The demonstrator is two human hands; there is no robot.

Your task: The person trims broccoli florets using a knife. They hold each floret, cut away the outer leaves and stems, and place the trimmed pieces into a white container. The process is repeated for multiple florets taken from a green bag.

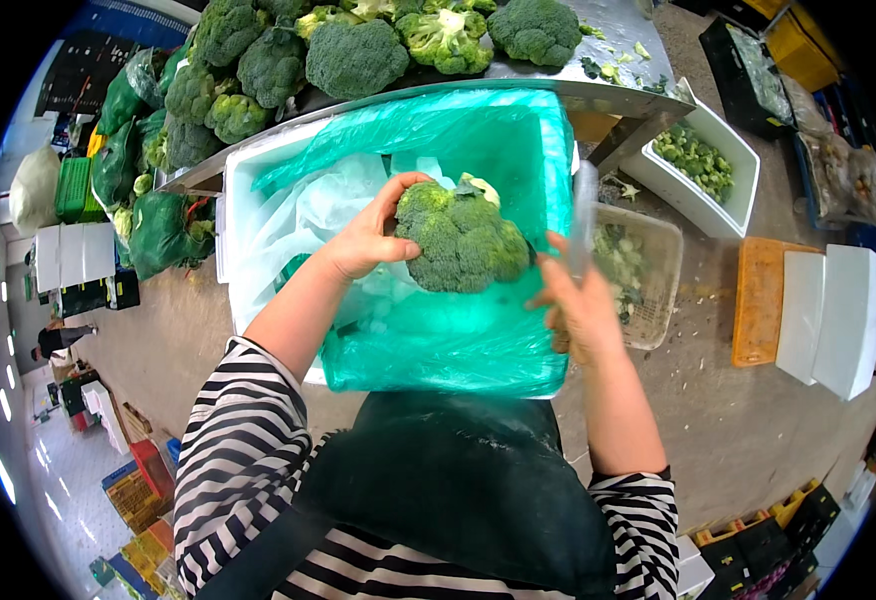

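Observation:
My left hand grips a broccoli head by its left side, thumb on the florets. A cut, paler part shows at the crown's upper edge. To the right, my right hand is curled around a knife. The blade points away from me and is blurred; its handle is hidden in the fingers. Both hands are above a white foam box lined with a green plastic bag. Inside the box lies crumpled translucent white sheeting.
Broccoli heads crowd a metal table beyond the box. On the right stand a trimmings basket, a foam box of florets and an orange crate. Filled green net bags are at left; a person is farther off.

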